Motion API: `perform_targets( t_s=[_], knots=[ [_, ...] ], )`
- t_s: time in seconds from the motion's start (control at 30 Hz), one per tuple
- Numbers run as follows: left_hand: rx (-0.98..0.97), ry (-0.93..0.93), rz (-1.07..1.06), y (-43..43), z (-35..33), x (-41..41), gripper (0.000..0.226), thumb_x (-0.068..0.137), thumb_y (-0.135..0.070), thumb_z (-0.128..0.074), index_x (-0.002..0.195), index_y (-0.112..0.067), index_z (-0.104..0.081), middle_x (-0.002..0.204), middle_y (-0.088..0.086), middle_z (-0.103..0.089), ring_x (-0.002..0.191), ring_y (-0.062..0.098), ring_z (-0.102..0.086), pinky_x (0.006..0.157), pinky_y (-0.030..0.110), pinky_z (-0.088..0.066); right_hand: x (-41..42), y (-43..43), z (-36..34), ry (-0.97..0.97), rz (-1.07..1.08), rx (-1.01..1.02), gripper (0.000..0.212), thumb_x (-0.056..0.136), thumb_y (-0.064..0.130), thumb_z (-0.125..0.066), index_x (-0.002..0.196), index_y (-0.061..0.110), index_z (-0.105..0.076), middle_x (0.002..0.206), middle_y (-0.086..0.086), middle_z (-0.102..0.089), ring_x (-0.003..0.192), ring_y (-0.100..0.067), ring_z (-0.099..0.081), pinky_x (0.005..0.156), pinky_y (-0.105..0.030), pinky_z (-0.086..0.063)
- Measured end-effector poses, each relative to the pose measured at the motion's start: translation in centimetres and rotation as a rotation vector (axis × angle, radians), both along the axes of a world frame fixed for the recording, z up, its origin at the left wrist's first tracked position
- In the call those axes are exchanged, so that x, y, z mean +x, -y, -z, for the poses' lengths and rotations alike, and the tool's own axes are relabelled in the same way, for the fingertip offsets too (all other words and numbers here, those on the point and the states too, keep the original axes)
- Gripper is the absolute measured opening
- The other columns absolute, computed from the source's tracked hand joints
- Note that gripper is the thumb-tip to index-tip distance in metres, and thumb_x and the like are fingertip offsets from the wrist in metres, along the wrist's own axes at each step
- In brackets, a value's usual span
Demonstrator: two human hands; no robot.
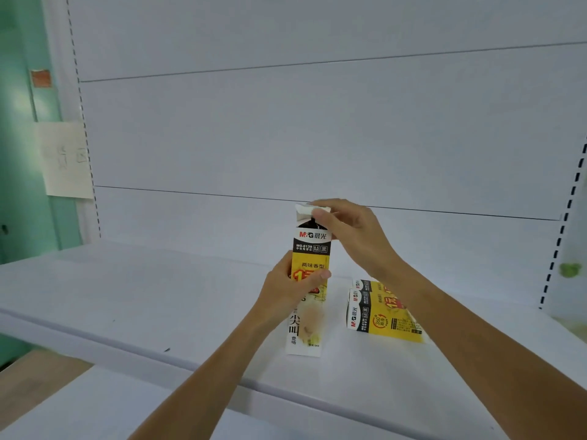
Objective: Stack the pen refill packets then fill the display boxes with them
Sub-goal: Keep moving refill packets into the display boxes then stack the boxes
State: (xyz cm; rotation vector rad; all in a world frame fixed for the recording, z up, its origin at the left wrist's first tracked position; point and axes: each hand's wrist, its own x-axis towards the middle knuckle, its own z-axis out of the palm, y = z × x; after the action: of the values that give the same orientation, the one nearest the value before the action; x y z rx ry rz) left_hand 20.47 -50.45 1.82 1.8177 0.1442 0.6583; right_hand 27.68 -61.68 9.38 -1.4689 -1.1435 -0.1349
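I record the white back panel [286, 131] as the largest surface; it rises behind and above both hands, crossed by thin horizontal seams. The white shelf [127, 290] runs beneath the grip and extends well to either side of it.

Far left of the grip and higher, a paper note [66, 160] with faint handwriting hangs at the edge of the shelf upright, against a green wall.

The display box [313, 249], a tall yellow, black and white carton, stands upright with its base on the shelf and is held at two places. Just right of the lower grip, two more boxes of the same print lie on their sides on the shelf: the nearer box [381, 319] in front and the farther box [370, 285] at its back edge. I cannot tell whether one rests on the other. My right forearm crosses over part of them.

My left hand [286, 293] grasps the display box around its middle, thumb across the printed front. My right hand [352, 230] is at the top of the same box, fingertips pinching its white top flap [303, 211], which stands open.

Well right of the grip, a green smear [570, 269] marks the side panel.
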Motion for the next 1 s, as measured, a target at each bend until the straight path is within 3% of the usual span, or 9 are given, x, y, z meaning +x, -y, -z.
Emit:
perform_targets(
  t_s=[0.13, 0.3, 0.43, 0.63, 0.73, 0.8, 0.87, 0.93, 1.0],
  knots=[
    [-0.006, -0.049, 0.0, -0.1, 0.8, 0.0, 0.025, 0.077, -0.041, -0.069, 0.096, -0.039, -0.053, 0.1, -0.007, -0.069, 0.091, 0.015, -0.067, 0.079, 0.032, -0.051, -0.1, 0.2, 0.4, 0.015, -0.004, -0.019, 0.012, 0.088, 0.022, -0.061, 0.094, 0.024, -0.072, 0.1, 0.01, -0.069, 0.098, -0.01, -0.062, 0.092, -0.039, -0.05],
    [-0.011, -0.074, -0.024, 0.1, 1.0, 0.0, 0.024, 0.081, -0.037, -0.066, 0.099, -0.039, -0.05, 0.107, -0.003, -0.067, 0.096, 0.019, -0.065, 0.083, 0.035, -0.049, -0.2, 0.5, 0.2, 0.025, -0.03, -0.06, 0.015, 0.089, 0.02, -0.06, 0.092, 0.031, -0.07, 0.1, 0.012, -0.069, 0.101, -0.013, -0.061, 0.093, -0.036, -0.049],
    [-0.04, -0.053, -0.018, 0.3, 1.1, -0.1, 0.036, 0.078, -0.042, -0.069, 0.108, -0.034, -0.052, 0.11, 0.0, -0.067, 0.098, 0.021, -0.065, 0.088, 0.039, -0.05, -0.3, 0.6, 0.5, 0.065, -0.041, -0.082, 0.019, 0.09, 0.024, -0.058, 0.103, 0.032, -0.069, 0.114, 0.012, -0.064, 0.109, 0.0, -0.055, 0.083, -0.014, -0.047],
    [-0.081, -0.032, -0.019, 0.8, 1.1, -0.4, 0.049, 0.063, -0.054, -0.061, 0.107, -0.034, -0.053, 0.109, 0.0, -0.067, 0.096, 0.02, -0.065, 0.083, 0.033, -0.051, -0.5, 0.5, 1.8, 0.042, -0.066, -0.06, 0.023, 0.084, 0.017, -0.067, 0.101, 0.031, -0.069, 0.115, 0.017, -0.059, 0.111, -0.003, -0.055, 0.084, -0.022, -0.053],
    [-0.085, -0.058, -0.013, 0.7, 0.9, -0.6, 0.04, 0.078, -0.044, -0.066, 0.112, -0.03, -0.052, 0.11, 0.001, -0.066, 0.095, 0.019, -0.064, 0.074, 0.026, -0.048, -0.8, 0.5, 1.7, -0.014, -0.091, -0.057, 0.026, 0.084, 0.014, -0.066, 0.105, 0.029, -0.067, 0.117, 0.016, -0.057, 0.113, -0.005, -0.054, 0.082, -0.019, -0.053],
    [-0.077, -0.072, 0.044, 0.4, 0.7, -1.1, 0.031, 0.084, -0.034, -0.064, 0.112, -0.027, -0.054, 0.107, 0.0, -0.067, 0.093, 0.016, -0.064, 0.071, 0.023, -0.047, -1.0, 0.9, 2.2, -0.055, -0.127, -0.051, 0.04, 0.083, 0.013, -0.067, 0.117, 0.033, -0.059, 0.123, 0.016, -0.053, 0.117, -0.006, -0.052, 0.083, -0.017, -0.052],
    [-0.078, -0.017, 0.078, 0.0, 0.0, -1.5, 0.038, 0.076, -0.032, -0.069, 0.109, -0.02, -0.056, 0.102, 0.002, -0.068, 0.09, 0.014, -0.066, 0.072, 0.021, -0.048, -0.9, 1.6, 3.8, -0.141, -0.12, -0.088, 0.068, 0.077, 0.018, -0.073, 0.132, 0.04, -0.04, 0.131, 0.018, -0.044, 0.121, -0.003, -0.048, 0.084, -0.018, -0.051],
    [-0.119, 0.092, 0.028, -0.5, -1.2, -1.7, 0.045, 0.075, -0.021, -0.069, 0.115, -0.016, -0.05, 0.107, 0.006, -0.064, 0.09, 0.019, -0.064, 0.074, 0.023, -0.049, -0.9, 2.3, 6.1, -0.225, -0.06, -0.195, 0.09, 0.067, 0.03, -0.077, 0.142, 0.035, -0.026, 0.136, 0.013, -0.04, 0.123, -0.004, -0.045, 0.089, -0.022, -0.05],
    [-0.119, 0.147, -0.014, -0.6, -2.5, -1.6, 0.067, 0.077, -0.013, -0.07, 0.13, -0.029, -0.032, 0.112, 0.004, -0.057, 0.088, 0.017, -0.064, 0.075, 0.029, -0.051, -1.3, 2.5, 8.3, -0.204, -0.033, -0.264, 0.089, 0.066, 0.032, -0.079, 0.139, 0.032, -0.029, 0.131, 0.01, -0.047, 0.12, -0.009, -0.049, 0.095, -0.03, -0.048]
  ],
)
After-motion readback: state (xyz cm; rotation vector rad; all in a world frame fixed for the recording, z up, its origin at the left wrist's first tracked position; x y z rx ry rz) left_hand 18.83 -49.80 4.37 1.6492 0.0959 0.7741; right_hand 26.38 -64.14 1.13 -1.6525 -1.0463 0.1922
